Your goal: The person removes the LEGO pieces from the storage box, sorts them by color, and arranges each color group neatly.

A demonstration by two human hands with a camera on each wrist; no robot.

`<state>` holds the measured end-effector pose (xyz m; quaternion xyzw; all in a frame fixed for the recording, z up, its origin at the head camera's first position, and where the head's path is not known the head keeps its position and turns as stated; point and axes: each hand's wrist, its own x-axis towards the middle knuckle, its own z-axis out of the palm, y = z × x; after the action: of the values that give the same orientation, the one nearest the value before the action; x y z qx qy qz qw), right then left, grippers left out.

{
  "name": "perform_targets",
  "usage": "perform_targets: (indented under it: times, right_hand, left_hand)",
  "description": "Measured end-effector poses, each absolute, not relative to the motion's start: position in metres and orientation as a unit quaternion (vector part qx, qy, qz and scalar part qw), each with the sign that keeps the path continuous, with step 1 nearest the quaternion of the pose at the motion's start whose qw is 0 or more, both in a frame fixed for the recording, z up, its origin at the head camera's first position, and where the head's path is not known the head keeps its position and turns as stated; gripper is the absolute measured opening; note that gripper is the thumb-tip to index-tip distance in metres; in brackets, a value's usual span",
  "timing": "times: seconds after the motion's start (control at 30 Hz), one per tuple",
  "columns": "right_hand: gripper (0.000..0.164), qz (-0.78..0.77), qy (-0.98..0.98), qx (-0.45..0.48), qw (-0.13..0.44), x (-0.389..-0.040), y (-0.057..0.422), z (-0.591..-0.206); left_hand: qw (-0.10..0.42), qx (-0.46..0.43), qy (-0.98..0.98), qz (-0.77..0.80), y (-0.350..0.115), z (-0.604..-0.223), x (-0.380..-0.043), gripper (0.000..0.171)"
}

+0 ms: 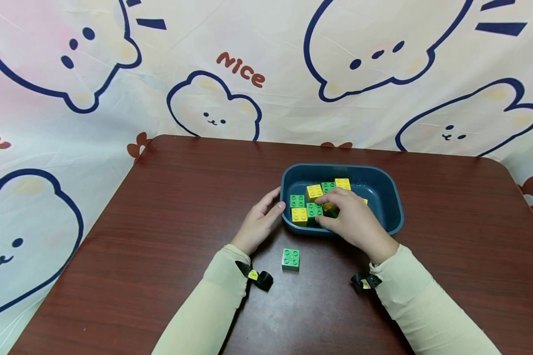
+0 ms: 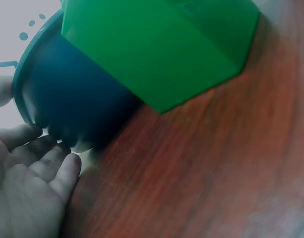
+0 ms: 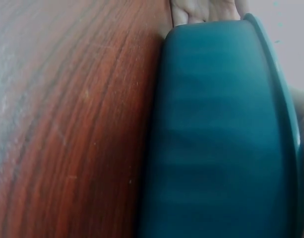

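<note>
My right hand (image 1: 353, 219) reaches into a dark blue plastic bin (image 1: 384, 202), pinching a green toy brick (image 1: 314, 210) between thumb and fingertips. Around it in the bin lie several yellow and green bricks, among them a yellow brick (image 1: 299, 216) and another green brick (image 1: 297, 200); part of the pile is hidden under the hand. At the bin's left end, my left hand (image 1: 256, 222) rests against the outer wall, with extended fingers (image 2: 65, 176) touching it and the thumb at the rim. A single green brick (image 1: 290, 259) stands on the table between the forearms.
The brown wooden table (image 1: 169, 236) extends around the bin, its far edge against a cream curtain (image 1: 280, 39) with cartoon bears. Black wrist cameras (image 1: 263, 281) hang from both sleeves; the left one is close beside the lone green brick.
</note>
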<state>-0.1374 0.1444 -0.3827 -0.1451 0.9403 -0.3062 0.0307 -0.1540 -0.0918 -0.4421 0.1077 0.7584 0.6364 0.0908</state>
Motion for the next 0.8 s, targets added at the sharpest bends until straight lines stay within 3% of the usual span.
perform_targets:
  times: [0.8]
  right_hand:
    - [0.037,-0.345,0.929,-0.131,-0.022,-0.123,0.154,-0.371]
  left_hand:
    - [0.091,0.112,0.751,0.645,-0.092,-0.442,-0.154,0.051]
